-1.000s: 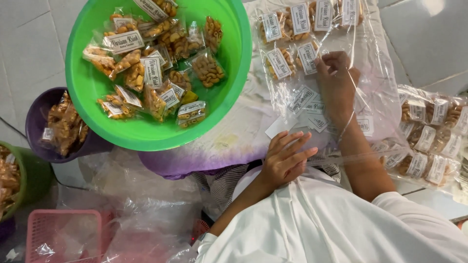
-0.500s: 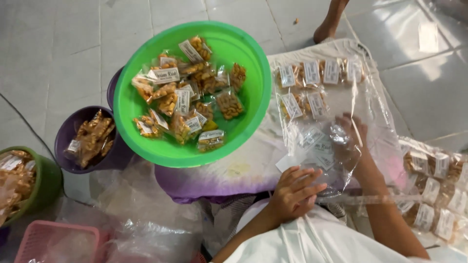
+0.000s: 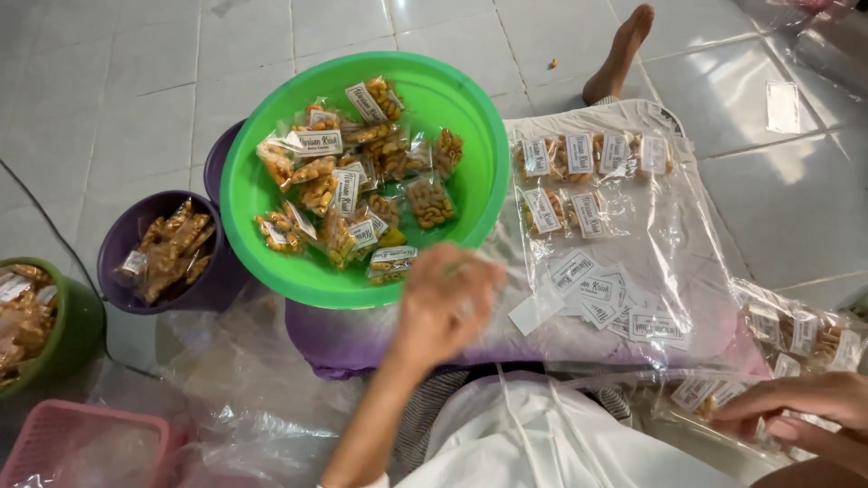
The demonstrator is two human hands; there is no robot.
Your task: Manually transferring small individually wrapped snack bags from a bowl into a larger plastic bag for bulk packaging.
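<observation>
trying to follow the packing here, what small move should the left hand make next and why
Probably reach on into the green basin and take one snack packet. The left hand hangs blurred at the basin's near rim, seemingly empty, while the right hand rests on packets at the lower right.

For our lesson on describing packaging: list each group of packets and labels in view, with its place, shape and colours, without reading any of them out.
Snack packets: heaped in the green basin; small clear bags, golden-brown contents, white labels.
Packet rows: inside a large clear bag, far end; same look.
Loose labels: on the clear sheet, centre; small white rectangles, dark print.
Packets at right edge: clear, white-labelled, above the right hand.
Brown snack packets: in the purple bowl, left.
</observation>
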